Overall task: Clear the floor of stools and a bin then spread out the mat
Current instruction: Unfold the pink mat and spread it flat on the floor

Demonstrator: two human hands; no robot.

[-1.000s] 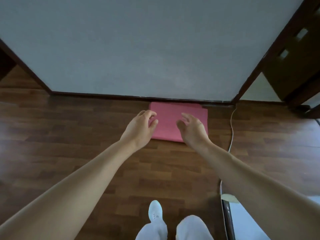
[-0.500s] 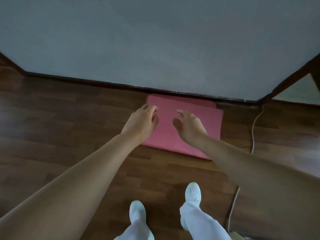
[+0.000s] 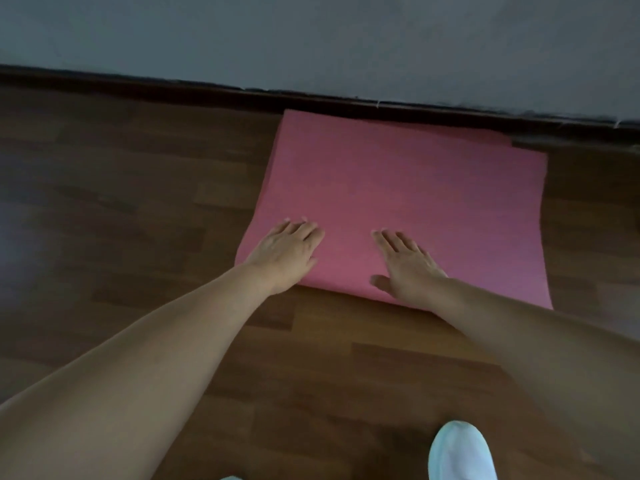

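A pink mat (image 3: 408, 188) lies on the dark wood floor, its far edge against the baseboard. It looks folded or stacked, with a second layer showing at the far right corner. My left hand (image 3: 287, 252) rests flat on the mat near its front left corner, fingers straight. My right hand (image 3: 407, 263) lies flat on the mat near the middle of the front edge, thumb spread out toward the edge. No stool and no bin are in view.
A grey wall (image 3: 311, 36) with a dark baseboard (image 3: 173, 90) runs across the top. Wood floor (image 3: 121, 202) spreads left of the mat and in front of it. My white shoe (image 3: 459, 452) stands at the bottom right.
I have come much closer to the mat and leaned down. Both hands, which hovered above it with curled fingers, now lie flat on its near part.
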